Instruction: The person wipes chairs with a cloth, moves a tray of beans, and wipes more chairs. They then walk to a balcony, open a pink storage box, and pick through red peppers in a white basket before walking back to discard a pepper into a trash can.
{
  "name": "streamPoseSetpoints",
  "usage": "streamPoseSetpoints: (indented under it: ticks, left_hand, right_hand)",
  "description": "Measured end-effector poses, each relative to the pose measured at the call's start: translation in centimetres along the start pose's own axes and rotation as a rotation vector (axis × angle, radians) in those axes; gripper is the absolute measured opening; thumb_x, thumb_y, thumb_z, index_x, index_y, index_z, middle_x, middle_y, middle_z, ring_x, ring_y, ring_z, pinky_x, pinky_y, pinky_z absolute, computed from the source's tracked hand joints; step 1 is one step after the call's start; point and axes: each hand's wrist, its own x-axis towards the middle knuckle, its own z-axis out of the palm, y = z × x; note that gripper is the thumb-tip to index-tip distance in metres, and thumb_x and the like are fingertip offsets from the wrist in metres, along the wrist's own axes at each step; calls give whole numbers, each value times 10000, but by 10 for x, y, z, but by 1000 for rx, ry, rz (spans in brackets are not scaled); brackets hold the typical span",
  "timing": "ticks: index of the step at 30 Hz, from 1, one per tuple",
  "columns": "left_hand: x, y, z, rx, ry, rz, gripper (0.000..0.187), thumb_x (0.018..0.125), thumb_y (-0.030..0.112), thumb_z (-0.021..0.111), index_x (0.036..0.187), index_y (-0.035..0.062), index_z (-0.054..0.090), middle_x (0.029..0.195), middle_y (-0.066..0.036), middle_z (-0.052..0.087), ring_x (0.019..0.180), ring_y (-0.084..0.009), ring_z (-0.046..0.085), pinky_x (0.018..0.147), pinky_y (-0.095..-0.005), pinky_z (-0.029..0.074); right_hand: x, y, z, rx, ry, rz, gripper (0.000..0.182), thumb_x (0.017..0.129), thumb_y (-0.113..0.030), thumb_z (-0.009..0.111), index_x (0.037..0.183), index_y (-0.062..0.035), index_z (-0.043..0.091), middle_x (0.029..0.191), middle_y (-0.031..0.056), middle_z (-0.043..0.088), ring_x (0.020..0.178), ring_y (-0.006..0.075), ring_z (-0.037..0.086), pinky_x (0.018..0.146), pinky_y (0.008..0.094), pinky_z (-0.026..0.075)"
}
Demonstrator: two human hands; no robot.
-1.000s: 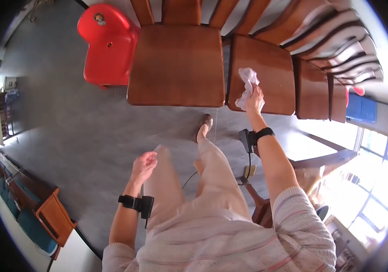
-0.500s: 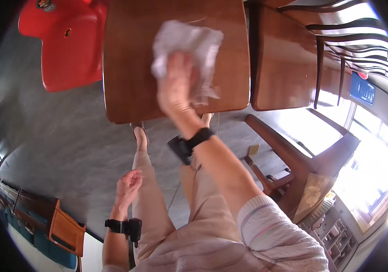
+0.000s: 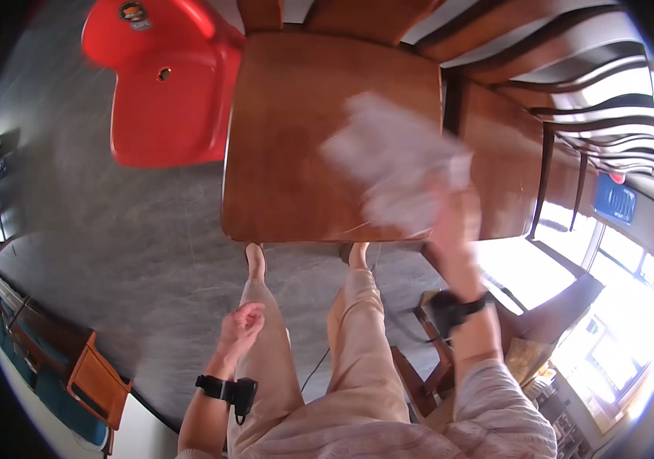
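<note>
A white cloth (image 3: 395,164), smeared by motion, spreads over the right part of a brown wooden chair seat (image 3: 288,145). Gripping its near right edge, my right hand (image 3: 455,218) is at the seat's front right corner, with its fingers blurred. My left hand (image 3: 243,327) hangs beside my left thigh, away from the chair, its fingers loosely curled in with nothing showing in them. Each wrist has a black strap with a small black box.
To the left of the seat is a red plastic chair (image 3: 170,115). More wooden chairs (image 3: 503,153) line the right side, with a blue plastic seat (image 3: 614,200) beyond. Grey floor (image 3: 166,252) lies around my feet. Farther left stands an orange-brown wooden chair (image 3: 97,379).
My right hand has swept the cloth from the middle of the seat to its right front corner. The view has shifted, showing more of the chair's back. My left hand stays curled by my thigh.
</note>
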Motion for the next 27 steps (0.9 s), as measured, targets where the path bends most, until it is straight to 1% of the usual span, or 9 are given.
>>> streamPoseSetpoints:
  ticks: [1, 3, 6, 8, 9, 11, 12, 17, 27]
  left_hand:
    - [2, 3, 2, 13, -9, 0, 211, 824, 148, 608, 1028, 96, 623, 772, -37, 647, 673, -119, 618, 638, -257, 501]
    - [6, -3, 4, 16, -15, 31, 210, 823, 152, 608, 1024, 95, 620, 766, -39, 645, 657, -125, 617, 632, -258, 500]
    - [11, -6, 0, -3, -29, 17, 217, 822, 159, 610, 1030, 99, 618, 769, -42, 646, 661, -134, 621, 631, -269, 502]
    - [10, -12, -9, 31, -13, 7, 223, 820, 161, 612, 1035, 104, 616, 770, -44, 647, 662, -144, 623, 628, -270, 503]
    - [10, -16, -15, 28, 1, -10, 223, 820, 161, 612, 1035, 104, 616, 770, -44, 647, 662, -144, 623, 628, -270, 503]
    - [9, -26, -24, -2, 16, -21, 229, 818, 161, 613, 1040, 104, 615, 768, -49, 645, 663, -154, 623, 632, -269, 505]
    - [9, -34, -25, -6, 10, -33, 229, 818, 161, 613, 1040, 104, 615, 768, -49, 645, 663, -154, 623, 632, -269, 505]
    - [13, -45, -28, -102, 96, -31, 232, 821, 155, 614, 1042, 84, 619, 798, -44, 652, 684, -142, 621, 643, -267, 509]
    - [11, -28, -33, -193, 88, -7, 242, 825, 123, 618, 1058, 58, 613, 808, -40, 645, 696, -107, 602, 657, -242, 493]
  right_hand:
    - [15, -49, 3, -330, 258, -78, 391, 931, -275, 495, 1240, -35, 496, 1063, 49, 612, 897, 167, 609, 779, 282, 499]
    - [57, -76, -13, -616, 317, -197, 407, 900, -215, 528, 1257, -27, 476, 1095, 71, 607, 962, 174, 596, 845, 290, 470]
    - [173, -12, -41, -1095, 258, -550, 430, 881, -197, 522, 1283, -59, 455, 1273, 144, 499, 1194, 239, 468, 985, 302, 364]
    - [228, 27, -6, -1515, 326, -522, 514, 850, -244, 520, 1337, -137, 395, 1450, 77, 299, 1346, 314, 229, 1016, 523, 266]
    - [247, 36, 21, -1457, 428, -497, 531, 840, -286, 520, 1340, -160, 395, 1433, 49, 325, 1332, 321, 238, 978, 619, 229]
    - [265, 63, 87, -1594, 261, -807, 505, 824, -309, 511, 1305, -171, 438, 1367, 43, 381, 1242, 294, 305, 945, 588, 263]
    - [241, 66, 138, -1694, 320, -658, 509, 835, -323, 516, 1308, -154, 432, 1381, 85, 375, 1287, 282, 280, 979, 594, 239]
    - [184, 106, 250, -1580, -6, -867, 524, 861, -280, 505, 1348, -122, 391, 1448, 83, 257, 1365, 349, 135, 1035, 623, 157]
    - [-20, 159, 166, -1434, -858, -693, 569, 841, -177, 461, 1395, -160, 328, 1488, -16, 220, 1389, 247, 139, 1107, 523, 127]
